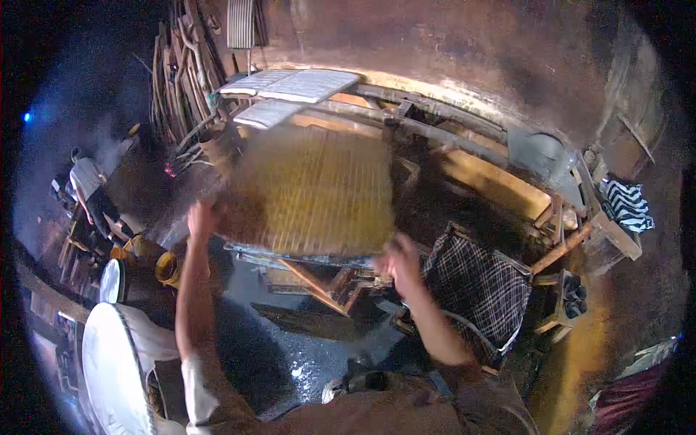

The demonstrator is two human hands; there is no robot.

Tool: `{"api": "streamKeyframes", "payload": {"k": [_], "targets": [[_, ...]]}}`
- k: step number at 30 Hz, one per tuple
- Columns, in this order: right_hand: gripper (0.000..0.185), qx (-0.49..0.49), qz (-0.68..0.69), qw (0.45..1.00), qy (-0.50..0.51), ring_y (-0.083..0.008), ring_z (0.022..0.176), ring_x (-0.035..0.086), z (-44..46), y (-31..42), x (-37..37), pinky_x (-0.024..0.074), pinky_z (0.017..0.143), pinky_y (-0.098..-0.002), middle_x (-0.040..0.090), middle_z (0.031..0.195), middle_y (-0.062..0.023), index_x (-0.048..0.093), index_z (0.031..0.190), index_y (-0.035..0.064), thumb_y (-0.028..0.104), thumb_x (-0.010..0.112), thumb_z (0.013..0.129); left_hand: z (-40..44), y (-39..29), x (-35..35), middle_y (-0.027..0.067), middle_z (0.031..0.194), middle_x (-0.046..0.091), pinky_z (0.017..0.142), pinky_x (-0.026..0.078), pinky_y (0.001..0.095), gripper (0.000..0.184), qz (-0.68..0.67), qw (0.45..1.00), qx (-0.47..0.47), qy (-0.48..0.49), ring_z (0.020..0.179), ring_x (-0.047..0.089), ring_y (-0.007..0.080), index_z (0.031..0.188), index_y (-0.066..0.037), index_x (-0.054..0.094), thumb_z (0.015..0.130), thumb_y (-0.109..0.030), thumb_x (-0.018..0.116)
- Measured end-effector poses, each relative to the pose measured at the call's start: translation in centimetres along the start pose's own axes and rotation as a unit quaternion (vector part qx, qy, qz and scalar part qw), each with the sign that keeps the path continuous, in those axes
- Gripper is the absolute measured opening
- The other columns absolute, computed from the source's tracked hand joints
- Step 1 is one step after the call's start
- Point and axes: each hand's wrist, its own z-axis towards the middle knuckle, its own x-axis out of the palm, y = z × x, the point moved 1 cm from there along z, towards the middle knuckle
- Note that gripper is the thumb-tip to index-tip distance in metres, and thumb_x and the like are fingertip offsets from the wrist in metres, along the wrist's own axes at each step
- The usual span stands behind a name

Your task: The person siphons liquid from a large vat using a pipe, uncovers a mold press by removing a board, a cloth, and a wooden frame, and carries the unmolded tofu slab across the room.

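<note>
A wide yellowish sheet with fine parallel ribs (330,192) is tilted up in front of me, smeared by motion. My left hand (201,220) is at its left side, fingers closed by the edge but blurred. At the near right corner, my right hand (399,262) has its fingers bent round the edge. The sheet's left part looks darker and more blurred. Beneath its near edge stands a low wooden frame (348,290) over a wet, shiny floor.
Pale flat panels (308,85) lie on a rack at the back. A dark checked cloth (482,290) covers a seat-like frame at right, beside a wooden bench (496,183). A round white-covered top (112,370) stands near left. Another person (94,188) is farther left.
</note>
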Motion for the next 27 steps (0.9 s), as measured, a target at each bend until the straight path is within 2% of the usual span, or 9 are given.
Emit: {"api": "streamKeyframes", "payload": {"k": [2,5,8,11,14,16,20,24,27], "targets": [[0.024,-0.027,-0.128,0.987,0.095,-0.0151,0.052,0.059,-4.1,-4.3,-2.8,0.0485,0.045,-0.0267,0.062,0.078,-0.0105,0.046,0.116,0.0053,0.010,0.054,0.093,-6.5,5.1,7.4,0.0219,0.110,0.061,0.091,0.044,0.0425,0.053,-0.144,0.971,-0.120,-0.150,0.102,0.058,0.0349,0.121,-0.003,0.057,0.084,-0.040,0.063],[0.028,0.055,-0.203,0.976,0.053,-0.0196,0.068,0.066,-9.4,-11.4,-13.6,0.0562,0.056,-0.0330,0.066,0.085,-0.0125,0.051,0.117,0.0009,0.016,0.056,0.094,-21.0,9.4,18.7,0.0194,0.121,0.056,0.101,0.037,0.0380,0.046,-0.211,0.916,-0.322,-0.112,0.112,0.053,0.0305,0.119,0.007,0.052,0.091,-0.029,0.053],[0.029,0.127,-0.323,0.936,-0.057,-0.0208,0.068,0.066,-13.7,-15.0,-26.3,0.0559,0.058,-0.0352,0.066,0.086,-0.0126,0.053,0.117,0.0022,0.018,0.055,0.093,-37.5,2.7,29.3,0.0169,0.108,0.061,0.083,0.046,0.0425,0.039,-0.304,0.826,-0.437,0.186,0.095,0.059,0.0297,0.116,0.002,0.055,0.090,-0.027,0.053],[0.030,0.140,-0.440,0.873,-0.158,-0.0220,0.068,0.065,-17.9,-14.4,-39.3,0.0555,0.060,-0.0373,0.066,0.086,-0.0127,0.055,0.117,0.0036,0.019,0.055,0.091,-49.2,-9.4,35.7,0.0145,0.095,0.065,0.066,0.055,0.0470,0.033,-0.540,0.505,-0.379,0.557,0.078,0.065,0.0289,0.114,-0.003,0.057,0.089,-0.025,0.054],[0.031,0.150,-0.518,0.808,-0.239,-0.0232,0.068,0.065,-21.6,-11.7,-49.6,0.0552,0.062,-0.0395,0.067,0.087,-0.0129,0.057,0.117,0.0049,0.021,0.055,0.090,-51.4,-23.9,37.8,0.0142,0.107,0.061,0.077,0.051,0.0462,0.037,-0.217,0.686,0.095,0.688,0.093,0.061,0.0300,0.120,-0.006,0.054,0.090,-0.028,0.053],[0.032,0.139,-0.559,0.770,-0.273,-0.0240,0.067,0.065,-23.1,-10.4,-55.6,0.0550,0.063,-0.0409,0.067,0.087,-0.0130,0.058,0.116,0.0058,0.022,0.055,0.089,-50.0,-32.1,38.6,0.0141,0.115,0.058,0.084,0.048,0.0456,0.040,-0.155,0.706,0.255,0.642,0.103,0.058,0.0307,0.124,-0.009,0.052,0.090,-0.030,0.052],[0.030,0.071,-0.697,0.652,-0.289,-0.0278,0.073,0.064,-23.5,-6.2,-62.0,0.0537,0.070,-0.0439,0.065,0.088,-0.0138,0.063,0.110,0.0102,0.024,0.061,0.083,-45.5,-39.7,40.4,0.0146,0.116,0.057,0.083,0.049,0.0467,0.040,-0.336,0.729,0.340,0.491,0.105,0.057,0.0299,0.126,-0.008,0.050,0.093,-0.030,0.050],[0.048,0.113,-0.832,0.510,-0.187,-0.0360,0.103,0.054,-23.0,-4.1,-64.0,0.0474,0.084,-0.0505,0.053,0.118,-0.0209,0.059,0.121,0.0153,0.028,0.069,0.076,-40.5,-42.6,42.9,0.0206,0.116,0.051,0.084,0.047,0.0511,0.043,0.069,0.868,0.292,0.395,0.106,0.050,0.0347,0.124,-0.005,0.048,0.091,-0.032,0.052],[0.059,0.127,-0.887,0.418,-0.148,-0.0399,0.114,0.049,-22.4,-5.0,-64.9,0.0443,0.091,-0.0522,0.047,0.130,-0.0251,0.055,0.128,0.0172,0.027,0.073,0.072,-38.5,-41.6,45.1,0.0225,0.129,0.042,0.091,0.043,0.0508,0.049,0.082,0.869,0.340,0.351,0.115,0.044,0.0398,0.126,-0.005,0.047,0.084,-0.029,0.056]]}}
